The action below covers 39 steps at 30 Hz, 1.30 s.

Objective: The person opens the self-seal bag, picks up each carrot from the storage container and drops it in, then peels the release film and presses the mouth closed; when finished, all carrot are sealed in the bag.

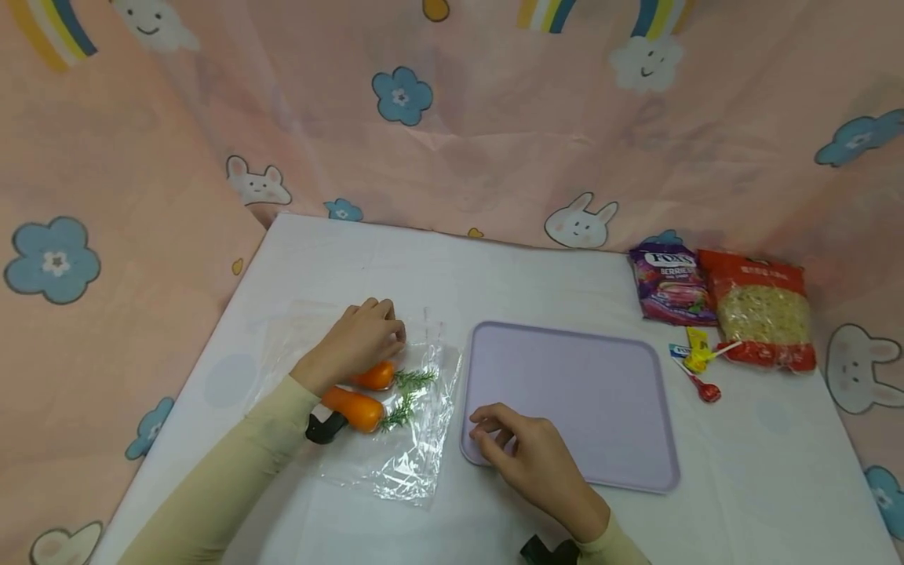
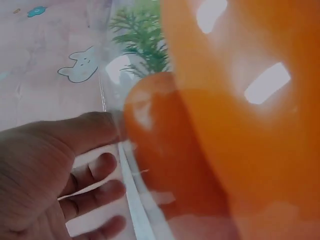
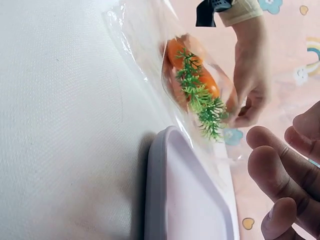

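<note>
A clear plastic bag [image 1: 410, 463] lies left of the tray, with two orange toy carrots [image 1: 356, 410] with green leafy tops [image 1: 415, 379] inside. My left hand [image 1: 363, 337] reaches over the bag and pinches its far edge. The left wrist view shows the thumb side of that hand [image 2: 45, 165] right at the plastic, beside a carrot [image 2: 160, 130]. Over the near left corner of the lilac tray [image 1: 586, 392], my right hand [image 1: 530, 455] hovers with loosely bent fingers and holds nothing. Its fingertips [image 3: 265, 160] are apart from the bag in the right wrist view.
At the back right lie a purple candy bag [image 1: 671, 286] and a red bag of pale food [image 1: 763, 314]. In front of them are a yellow-wrapped lollipop [image 1: 698, 351] and a red lollipop [image 1: 708, 391]. A patterned pink cloth [image 1: 480, 157] hangs behind the white table [image 1: 339, 251].
</note>
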Available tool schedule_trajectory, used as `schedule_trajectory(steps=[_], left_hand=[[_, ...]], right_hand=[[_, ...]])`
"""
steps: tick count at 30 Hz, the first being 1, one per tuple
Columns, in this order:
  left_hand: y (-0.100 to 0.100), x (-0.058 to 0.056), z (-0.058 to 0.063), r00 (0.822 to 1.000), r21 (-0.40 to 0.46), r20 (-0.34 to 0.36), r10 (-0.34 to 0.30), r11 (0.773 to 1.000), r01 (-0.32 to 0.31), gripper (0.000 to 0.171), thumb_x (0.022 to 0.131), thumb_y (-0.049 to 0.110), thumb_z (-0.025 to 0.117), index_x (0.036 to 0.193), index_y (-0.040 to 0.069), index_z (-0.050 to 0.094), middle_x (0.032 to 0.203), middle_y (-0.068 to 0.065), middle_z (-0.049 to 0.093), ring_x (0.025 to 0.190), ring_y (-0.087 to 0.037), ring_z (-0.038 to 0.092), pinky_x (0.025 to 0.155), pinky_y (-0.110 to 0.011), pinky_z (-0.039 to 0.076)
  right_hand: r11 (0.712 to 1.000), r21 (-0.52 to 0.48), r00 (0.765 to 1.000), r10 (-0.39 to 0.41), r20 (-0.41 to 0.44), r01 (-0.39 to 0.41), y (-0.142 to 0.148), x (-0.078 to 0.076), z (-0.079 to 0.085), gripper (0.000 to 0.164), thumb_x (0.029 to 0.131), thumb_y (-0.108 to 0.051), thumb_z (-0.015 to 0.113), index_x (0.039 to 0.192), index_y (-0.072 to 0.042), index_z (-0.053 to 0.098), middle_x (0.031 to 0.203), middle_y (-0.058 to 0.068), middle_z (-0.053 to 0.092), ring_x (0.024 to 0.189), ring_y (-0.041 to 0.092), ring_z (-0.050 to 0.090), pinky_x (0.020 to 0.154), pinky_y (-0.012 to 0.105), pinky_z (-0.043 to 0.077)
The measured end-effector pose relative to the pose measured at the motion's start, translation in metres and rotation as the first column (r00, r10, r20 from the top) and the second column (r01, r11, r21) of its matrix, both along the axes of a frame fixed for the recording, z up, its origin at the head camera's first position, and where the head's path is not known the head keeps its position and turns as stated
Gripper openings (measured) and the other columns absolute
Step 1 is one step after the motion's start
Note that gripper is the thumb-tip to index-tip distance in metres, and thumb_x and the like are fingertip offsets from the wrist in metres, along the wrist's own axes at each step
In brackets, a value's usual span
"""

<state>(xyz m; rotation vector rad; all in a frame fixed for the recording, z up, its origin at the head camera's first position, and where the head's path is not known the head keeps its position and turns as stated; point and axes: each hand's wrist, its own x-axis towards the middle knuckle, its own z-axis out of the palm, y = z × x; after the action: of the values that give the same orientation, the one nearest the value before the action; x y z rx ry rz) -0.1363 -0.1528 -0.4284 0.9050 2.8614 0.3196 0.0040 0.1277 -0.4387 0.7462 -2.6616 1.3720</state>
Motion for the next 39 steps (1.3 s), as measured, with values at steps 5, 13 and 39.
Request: schedule_trajectory(steps=[5, 13, 39], left_hand=[[-0.011, -0.001, 0.016, 0.995, 0.240, 0.085, -0.051, 0.970, 0.029, 0.007, 0.090, 0.025, 0.066, 0.092, 0.018, 0.068, 0.097, 0.007, 0.065, 0.090, -0.015, 0.058, 0.082, -0.033, 0.051], [-0.028, 0.012, 0.073, 0.982, 0.542, -0.145, -0.122, 0.820, 0.182, 0.011, 0.085, 0.014, 0.071, 0.093, 0.020, 0.067, 0.086, 0.014, 0.068, 0.082, 0.000, 0.064, 0.067, -0.022, 0.053], [-0.004, 0.066, 0.125, 0.986, 0.961, -0.063, -0.156, 0.257, 0.102, 0.007, 0.086, -0.015, 0.056, 0.092, -0.014, 0.058, 0.083, -0.022, 0.066, 0.069, -0.027, 0.067, 0.061, -0.035, 0.057]], right_hand=[[1.000, -0.011, 1.000, 0.003, -0.007, -0.003, 0.001, 0.000, -0.003, 0.017, 0.087, -0.013, 0.069, 0.102, -0.018, 0.065, 0.082, -0.008, 0.068, 0.064, -0.003, 0.058, 0.058, 0.009, 0.047], [1.000, 0.001, 0.998, -0.030, 0.058, 0.030, 0.002, -0.007, -0.009, 0.016, 0.086, -0.009, 0.067, 0.102, -0.011, 0.066, 0.091, -0.010, 0.067, 0.068, 0.001, 0.057, 0.057, 0.020, 0.052], [0.831, -0.556, 0.995, 0.058, 0.083, -0.003, -0.008, -0.059, 0.050, 0.009, 0.091, 0.010, 0.051, 0.095, 0.008, 0.059, 0.093, 0.020, 0.063, 0.088, 0.026, 0.062, 0.080, 0.030, 0.053]])
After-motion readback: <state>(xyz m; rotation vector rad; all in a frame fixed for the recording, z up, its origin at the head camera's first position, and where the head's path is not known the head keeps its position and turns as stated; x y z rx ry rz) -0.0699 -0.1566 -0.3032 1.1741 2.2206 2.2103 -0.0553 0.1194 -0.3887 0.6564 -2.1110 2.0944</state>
